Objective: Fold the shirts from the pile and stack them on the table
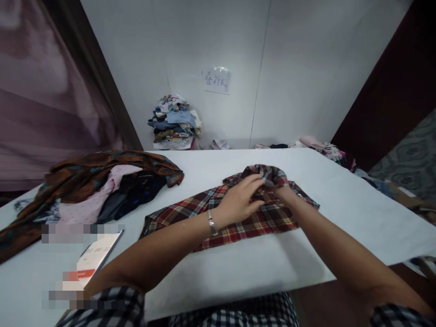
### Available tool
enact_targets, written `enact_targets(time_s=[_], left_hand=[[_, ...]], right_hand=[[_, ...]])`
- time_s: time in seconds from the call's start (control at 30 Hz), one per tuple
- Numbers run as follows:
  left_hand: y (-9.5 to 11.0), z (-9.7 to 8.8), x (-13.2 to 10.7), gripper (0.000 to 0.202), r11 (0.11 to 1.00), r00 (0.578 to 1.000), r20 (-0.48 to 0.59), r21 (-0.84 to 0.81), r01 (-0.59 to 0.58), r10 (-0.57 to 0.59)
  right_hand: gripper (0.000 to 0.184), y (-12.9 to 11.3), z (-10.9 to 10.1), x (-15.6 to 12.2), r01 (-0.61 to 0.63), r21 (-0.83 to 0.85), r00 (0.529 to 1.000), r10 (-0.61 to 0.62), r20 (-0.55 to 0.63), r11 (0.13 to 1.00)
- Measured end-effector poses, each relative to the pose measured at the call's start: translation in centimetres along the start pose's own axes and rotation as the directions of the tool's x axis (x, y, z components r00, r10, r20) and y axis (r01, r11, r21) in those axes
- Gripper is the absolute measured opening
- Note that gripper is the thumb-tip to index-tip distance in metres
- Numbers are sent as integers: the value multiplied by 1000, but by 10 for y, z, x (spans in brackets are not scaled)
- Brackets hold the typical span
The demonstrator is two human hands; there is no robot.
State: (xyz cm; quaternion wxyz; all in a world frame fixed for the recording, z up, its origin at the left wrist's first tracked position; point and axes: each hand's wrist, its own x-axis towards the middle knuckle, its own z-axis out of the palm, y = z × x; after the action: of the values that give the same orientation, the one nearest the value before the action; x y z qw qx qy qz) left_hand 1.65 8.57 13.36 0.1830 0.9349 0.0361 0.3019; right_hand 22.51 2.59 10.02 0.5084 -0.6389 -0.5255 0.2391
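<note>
A red plaid shirt point(204, 209) lies folded lengthwise on the white table point(340, 195), its collar end bunched at the far right. My left hand point(240, 200), with a silver bracelet on the wrist, rests on the shirt with fingers stretched toward the collar. My right hand point(284, 190) is tucked under the bunched collar fabric, gripping it; its fingers are mostly hidden by the cloth.
A heap of clothes, brown patterned, pink and dark, point(91, 186) lies at the table's left. A phone point(97, 256) sits near the front left edge. A stack of folded clothes point(173, 122) stands against the back wall, more garments point(320, 147) at the far right.
</note>
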Motion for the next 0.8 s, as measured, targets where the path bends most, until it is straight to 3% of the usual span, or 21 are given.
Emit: enact_targets(time_s=[0.07,0.17,0.27,0.33,0.4,0.47,0.53,0.6,0.67,0.8], left_hand=[[-27,-6,-29,54,969,974,-7,99,227,-227],[-67,-8,-69,62,819,830,138,310,482,-541],[-93,-7,-92,54,692,709,183,476,542,-681],[-104,-9,-95,31,651,665,189,510,562,-723],[-111,-14,-92,23,632,629,204,503,590,-750],[-116,-20,-88,27,628,615,211,483,611,-760],[-119,-23,-84,28,651,643,200,458,605,-739],[-119,-21,-82,44,698,686,216,432,571,-695],[-117,-15,-81,55,729,702,258,431,532,-664],[-116,-11,-75,25,724,663,322,460,514,-676]], right_hand=[[34,-8,-11,17,-96,89,994,101,-49,991],[31,-25,-32,47,-167,282,969,210,-130,945],[32,-41,-50,78,-99,379,972,171,-162,920],[30,-46,-60,96,-75,382,974,150,-170,921],[26,-49,-68,110,-77,371,972,152,-177,925],[23,-50,-74,121,-87,367,969,164,-185,926],[20,-51,-77,131,-92,373,969,169,-179,923],[19,-52,-78,139,-85,387,973,160,-164,918],[20,-53,-77,147,-69,413,974,150,-167,908],[21,-52,-74,161,-11,454,962,133,-238,891]])
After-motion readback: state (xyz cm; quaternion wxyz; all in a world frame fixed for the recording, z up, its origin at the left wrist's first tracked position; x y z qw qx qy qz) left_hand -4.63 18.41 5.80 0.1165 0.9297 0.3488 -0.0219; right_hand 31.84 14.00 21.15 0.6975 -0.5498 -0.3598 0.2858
